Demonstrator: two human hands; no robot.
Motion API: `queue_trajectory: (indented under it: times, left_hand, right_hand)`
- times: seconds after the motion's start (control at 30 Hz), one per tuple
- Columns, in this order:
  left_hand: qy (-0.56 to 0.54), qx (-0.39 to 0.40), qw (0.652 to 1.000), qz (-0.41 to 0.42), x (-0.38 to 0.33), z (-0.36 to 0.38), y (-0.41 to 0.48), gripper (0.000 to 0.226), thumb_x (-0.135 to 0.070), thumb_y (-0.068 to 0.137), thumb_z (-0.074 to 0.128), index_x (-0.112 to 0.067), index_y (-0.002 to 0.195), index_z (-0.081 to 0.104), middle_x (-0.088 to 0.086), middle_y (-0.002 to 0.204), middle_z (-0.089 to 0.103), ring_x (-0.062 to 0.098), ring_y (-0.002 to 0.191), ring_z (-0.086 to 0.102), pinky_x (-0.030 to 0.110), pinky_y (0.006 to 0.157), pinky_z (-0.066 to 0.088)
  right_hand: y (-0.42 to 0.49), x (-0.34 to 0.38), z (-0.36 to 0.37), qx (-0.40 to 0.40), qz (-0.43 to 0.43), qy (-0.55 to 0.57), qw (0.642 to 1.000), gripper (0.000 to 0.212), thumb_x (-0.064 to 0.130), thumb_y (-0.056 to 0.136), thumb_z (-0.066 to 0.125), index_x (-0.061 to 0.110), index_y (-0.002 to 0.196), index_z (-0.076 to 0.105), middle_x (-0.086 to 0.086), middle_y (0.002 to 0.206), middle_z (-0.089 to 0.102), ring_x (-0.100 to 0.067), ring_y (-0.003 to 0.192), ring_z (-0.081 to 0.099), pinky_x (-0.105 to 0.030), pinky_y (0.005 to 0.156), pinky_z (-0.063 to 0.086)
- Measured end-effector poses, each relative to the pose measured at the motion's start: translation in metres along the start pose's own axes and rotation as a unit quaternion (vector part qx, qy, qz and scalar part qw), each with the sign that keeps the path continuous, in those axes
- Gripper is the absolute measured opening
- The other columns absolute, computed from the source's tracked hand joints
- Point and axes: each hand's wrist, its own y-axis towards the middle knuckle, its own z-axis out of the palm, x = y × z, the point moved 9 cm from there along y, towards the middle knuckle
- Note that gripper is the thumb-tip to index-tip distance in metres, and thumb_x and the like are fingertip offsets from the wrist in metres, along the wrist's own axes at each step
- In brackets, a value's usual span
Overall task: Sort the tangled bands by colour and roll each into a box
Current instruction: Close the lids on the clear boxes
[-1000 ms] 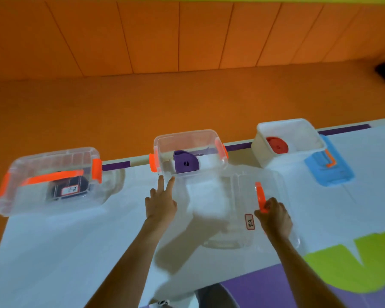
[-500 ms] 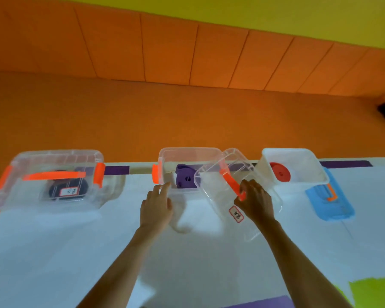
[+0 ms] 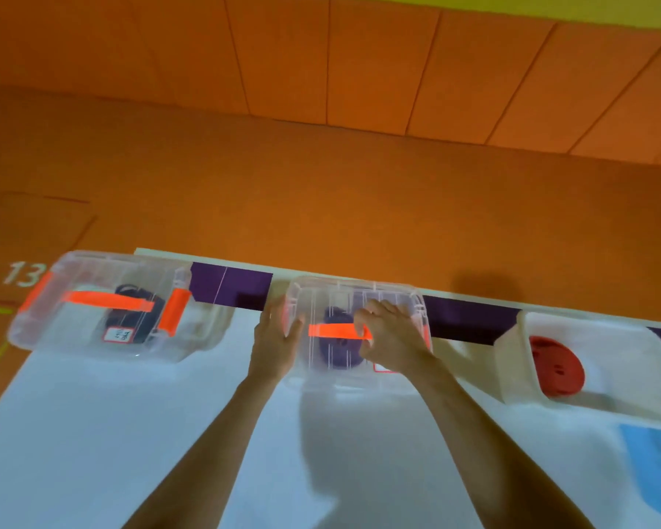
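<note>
Three boxes stand along the far table edge. The middle clear box [image 3: 336,379] holds a rolled purple band [image 3: 336,353], and its clear lid [image 3: 359,299] with an orange handle now lies on top. My right hand [image 3: 392,337] presses on the lid, fingers over the handle. My left hand [image 3: 273,345] grips the box's left side at the orange clip. The left clear box [image 3: 92,269] is lidded and holds a rolled dark band [image 3: 138,318]. The white box [image 3: 626,368] at right is uncovered, with a rolled red band [image 3: 556,366] inside.
A blue lid [image 3: 653,467] lies on the white table [image 3: 92,433] in front of the white box. The table's far edge carries a purple strip [image 3: 229,284]. Beyond it is orange floor and wall, with a "13" mark [image 3: 23,273] at left.
My right hand carried the clear lid from the table up and onto the middle box. My left hand shifted from in front of the box to its left side. The view tilted upward.
</note>
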Motion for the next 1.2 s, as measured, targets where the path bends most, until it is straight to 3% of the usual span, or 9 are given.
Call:
queue_trajectory:
  times: [0.3, 0.37, 0.43, 0.57, 0.67, 0.73, 0.83, 1.03, 1.2]
  left_hand:
    - [-0.024, 0.002, 0.999, 0.023, 0.003, 0.001, 0.026, 0.046, -0.034, 0.112, 0.046, -0.027, 0.157, 0.047, -0.002, 0.152, 0.057, 0.023, 0.144, 0.05, 0.05, 0.118, 0.043]
    - [-0.042, -0.026, 0.998, -0.036, 0.016, 0.001, 0.027, 0.052, -0.042, 0.108, 0.054, -0.026, 0.157, 0.047, 0.003, 0.146, 0.061, 0.028, 0.136, 0.056, 0.048, 0.113, 0.048]
    - [-0.092, -0.044, 0.984, -0.147, 0.04, 0.003, 0.024, 0.075, -0.056, 0.098, 0.063, -0.025, 0.16, 0.037, 0.007, 0.151, 0.056, 0.032, 0.136, 0.057, 0.045, 0.109, 0.049]
    - [-0.132, 0.007, 0.96, -0.248, 0.063, 0.015, 0.02, 0.075, -0.077, 0.081, 0.062, -0.018, 0.128, 0.064, 0.008, 0.121, 0.07, 0.028, 0.107, 0.069, 0.048, 0.095, 0.058]
    - [-0.134, -0.028, 0.971, -0.197, 0.056, 0.009, 0.021, 0.063, -0.07, 0.084, 0.066, -0.01, 0.103, 0.069, 0.009, 0.097, 0.075, 0.03, 0.092, 0.07, 0.035, 0.076, 0.056]
    - [-0.109, -0.069, 0.978, -0.166, 0.049, 0.001, 0.017, 0.056, -0.064, 0.086, 0.069, -0.011, 0.105, 0.065, 0.008, 0.097, 0.074, 0.028, 0.089, 0.07, 0.026, 0.071, 0.051]
    - [-0.095, -0.095, 0.98, -0.147, 0.044, -0.004, 0.013, 0.05, -0.063, 0.086, 0.069, -0.017, 0.105, 0.058, 0.005, 0.097, 0.074, 0.023, 0.088, 0.071, 0.024, 0.071, 0.053]
    - [-0.061, -0.019, 0.99, -0.122, 0.034, 0.004, 0.021, 0.054, -0.056, 0.1, 0.053, -0.013, 0.132, 0.048, 0.004, 0.115, 0.068, 0.033, 0.101, 0.075, 0.052, 0.091, 0.063]
    - [0.024, -0.039, 0.997, -0.058, 0.016, 0.002, 0.017, 0.036, -0.045, 0.111, 0.04, -0.015, 0.127, 0.05, -0.001, 0.103, 0.071, 0.026, 0.091, 0.075, 0.035, 0.075, 0.062]
  right_hand:
    - [-0.019, -0.023, 0.007, -0.172, -0.004, 0.131, 0.976, 0.029, 0.01, 0.087, 0.075, 0.023, 0.112, 0.071, 0.005, 0.114, 0.066, -0.024, 0.11, 0.062, -0.033, 0.108, 0.041]
    - [-0.032, -0.044, 0.002, -0.246, 0.08, 0.117, 0.959, 0.037, 0.009, 0.084, 0.076, 0.023, 0.117, 0.071, 0.003, 0.123, 0.068, -0.027, 0.12, 0.062, -0.032, 0.121, 0.02]
    - [-0.048, -0.071, 0.006, -0.278, 0.205, 0.106, 0.932, 0.049, 0.014, 0.084, 0.077, 0.021, 0.131, 0.066, -0.005, 0.139, 0.063, -0.032, 0.137, 0.053, -0.054, 0.124, 0.017]
    - [-0.063, -0.112, 0.054, -0.197, 0.414, 0.359, 0.813, 0.083, 0.045, 0.094, 0.074, 0.022, 0.162, 0.032, -0.012, 0.165, 0.039, -0.036, 0.151, 0.037, -0.06, 0.118, 0.035]
    - [-0.069, -0.116, 0.077, -0.194, 0.433, 0.502, 0.723, 0.056, 0.068, 0.085, 0.071, 0.019, 0.113, 0.069, -0.005, 0.102, 0.072, -0.031, 0.098, 0.066, -0.044, 0.083, 0.052]
    - [-0.075, -0.117, 0.074, -0.234, 0.42, 0.497, 0.722, 0.05, 0.066, 0.087, 0.071, 0.02, 0.074, 0.059, 0.008, 0.064, 0.055, -0.016, 0.064, 0.054, -0.034, 0.061, 0.044]
    - [-0.081, -0.117, 0.062, -0.28, 0.414, 0.431, 0.751, 0.048, 0.059, 0.091, 0.073, 0.02, 0.069, 0.055, 0.014, 0.053, 0.05, -0.006, 0.048, 0.045, -0.029, 0.053, 0.04]
    - [-0.076, -0.112, 0.056, -0.248, 0.429, 0.386, 0.778, 0.038, 0.056, 0.101, 0.058, 0.021, 0.104, 0.045, 0.004, 0.08, 0.062, -0.016, 0.07, 0.064, -0.031, 0.054, 0.046]
    - [-0.067, -0.105, 0.053, -0.216, 0.412, 0.33, 0.822, 0.026, 0.043, 0.109, 0.046, 0.02, 0.108, 0.035, -0.009, 0.091, 0.067, -0.025, 0.073, 0.069, -0.033, 0.054, 0.054]
